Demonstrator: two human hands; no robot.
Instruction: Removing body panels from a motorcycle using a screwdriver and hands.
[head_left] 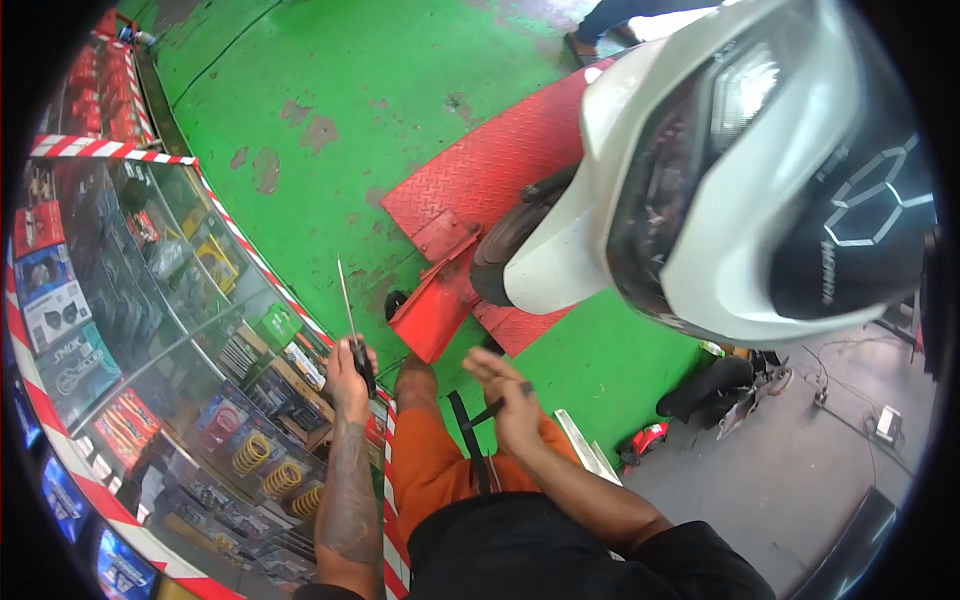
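My left hand is closed round the black handle of a screwdriver, whose long thin shaft points up and away. It is beside the edge of a glass display case. My right hand is held over my lap with its fingers stretched out and nothing visible in it. Ahead on the right stands a white and black scooter. Its front wheel sits at a red metal wheel stop on a red tread-plate ramp. Neither hand touches the scooter.
The glass case, edged in red-and-white tape, holds boxed parts and yellow springs on my left. Black and red parts and cables lie on the floor at right. Another person's legs show beyond the ramp.
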